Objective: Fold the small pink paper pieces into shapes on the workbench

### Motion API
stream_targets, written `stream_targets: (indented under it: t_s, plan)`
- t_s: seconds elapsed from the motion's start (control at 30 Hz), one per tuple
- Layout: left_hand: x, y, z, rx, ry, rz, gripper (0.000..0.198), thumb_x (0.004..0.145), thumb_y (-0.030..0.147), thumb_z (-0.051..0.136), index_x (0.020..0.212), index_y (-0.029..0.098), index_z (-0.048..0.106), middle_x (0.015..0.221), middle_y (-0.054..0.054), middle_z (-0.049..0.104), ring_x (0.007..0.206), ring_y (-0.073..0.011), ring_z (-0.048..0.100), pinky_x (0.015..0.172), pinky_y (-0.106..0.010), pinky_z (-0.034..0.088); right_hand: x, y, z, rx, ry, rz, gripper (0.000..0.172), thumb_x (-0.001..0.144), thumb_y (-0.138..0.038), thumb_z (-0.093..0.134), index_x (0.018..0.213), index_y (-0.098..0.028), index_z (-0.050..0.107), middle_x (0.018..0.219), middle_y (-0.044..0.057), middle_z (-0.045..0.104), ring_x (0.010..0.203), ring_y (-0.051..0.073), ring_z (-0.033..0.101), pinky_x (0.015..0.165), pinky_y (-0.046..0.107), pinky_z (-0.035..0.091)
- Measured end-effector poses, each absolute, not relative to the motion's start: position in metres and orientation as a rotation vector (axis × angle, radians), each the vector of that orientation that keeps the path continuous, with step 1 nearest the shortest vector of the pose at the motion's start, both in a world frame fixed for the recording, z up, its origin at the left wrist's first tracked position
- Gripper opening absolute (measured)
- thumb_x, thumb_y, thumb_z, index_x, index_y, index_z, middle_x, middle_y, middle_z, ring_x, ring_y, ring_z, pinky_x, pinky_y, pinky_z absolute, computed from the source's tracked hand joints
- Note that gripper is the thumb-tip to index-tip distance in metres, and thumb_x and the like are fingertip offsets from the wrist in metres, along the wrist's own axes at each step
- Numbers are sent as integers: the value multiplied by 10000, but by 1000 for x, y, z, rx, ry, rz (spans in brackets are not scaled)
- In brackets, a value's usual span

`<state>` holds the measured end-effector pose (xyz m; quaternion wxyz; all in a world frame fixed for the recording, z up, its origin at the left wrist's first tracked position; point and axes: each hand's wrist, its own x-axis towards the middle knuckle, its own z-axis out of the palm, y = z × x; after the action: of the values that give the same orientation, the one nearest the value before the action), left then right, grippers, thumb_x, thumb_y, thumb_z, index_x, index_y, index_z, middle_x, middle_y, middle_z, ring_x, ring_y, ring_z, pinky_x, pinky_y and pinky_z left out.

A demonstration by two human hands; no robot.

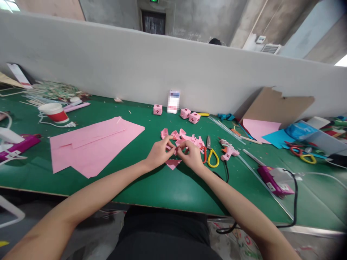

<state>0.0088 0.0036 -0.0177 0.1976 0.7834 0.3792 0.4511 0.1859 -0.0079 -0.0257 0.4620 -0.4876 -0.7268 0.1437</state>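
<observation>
Pink paper sheets [92, 153] are spread leftward. By fingertips of the left hand [159, 153], a pink paper piece [176, 151] is pinched with those of the right hand [192, 157]; edges seem best squared gently. Yellow-handled scissors [208, 143] are laid rightward.

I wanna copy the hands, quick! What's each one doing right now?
Left hand: closed, fingertips pinching small pink paper.
Right hand: closed, pinching pink paper too; whether it's the same piece can't be told.
</observation>
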Motion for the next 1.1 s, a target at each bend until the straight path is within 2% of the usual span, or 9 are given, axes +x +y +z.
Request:
stream_targets:
  t_s: [0.2, 0.37, 0.53, 0.73, 0.9, 1.03, 1.1]
  plan:
    - [5, 10, -19, 2133, 1122, 1373, 292, 835, 177, 614, 1115, 196, 533, 815, 5, 693, 764, -135, 686, 718, -243, 560, 192, -3, -26, -1289, -1651, 417, 90, 783, -267, 582, 779, -188, 623, 713, 24, 666, 625, 160, 599, 557, 269, 464]
    - [8, 12, -24, 2115, 1068, 1362, 276, 846, 173, 603, 1110, 190, 522, 851, -5, 707, 774, -128, 685, 705, -226, 554, 187, -9, -23, -1238, -1691, 520, 203, 852, -354, 584, 949, -191, 656, 902, 53, 715, 710, 160, 637, 564, 251, 474]
    - [10, 8, -24, 2197, 1091, 1313, 304, 813, 161, 612, 1106, 200, 541, 859, -4, 691, 788, -140, 677, 718, -240, 545, 185, -9, -30, -1180, -1825, 422, 200, 875, -369, 577, 795, -195, 632, 773, 29, 675, 619, 137, 594, 555, 248, 458]
    - [11, 8, -23, 2185, 1266, 1269, 451, 756, 167, 652, 1178, 197, 494, 809, 18, 657, 632, -128, 641, 637, -243, 514, 182, -10, -30, -1219, -1844, 290, 137, 832, -285, 592, 724, -202, 579, 712, 8, 633, 619, 140, 576, 568, 250, 439]
    - [4, 15, -22, 2159, 1284, 1292, 374, 815, 183, 601, 1172, 194, 490, 771, 20, 647, 661, -136, 645, 631, -241, 516, 186, -11, -28, -1246, -1775, 287, 145, 843, -281, 577, 722, -202, 569, 717, 7, 639, 626, 142, 583, 572, 254, 446]
    - [3, 16, -23, 2106, 1066, 1277, 399, 826, 244, 633, 1188, 191, 474, 931, -34, 686, 857, -165, 677, 632, -225, 543, 189, -9, -29, -1240, -1831, 313, 158, 868, -321, 581, 764, -203, 603, 748, 15, 666, 637, 148, 603, 565, 256, 455]
    - [6, 15, -25, 2109, 1008, 1219, 410, 832, 254, 640, 1202, 194, 476, 968, -48, 698, 874, -169, 683, 626, -223, 549, 188, -8, -29, -1213, -1869, 313, 152, 887, -321, 568, 806, -205, 624, 782, 20, 682, 655, 149, 615, 580, 257, 467]
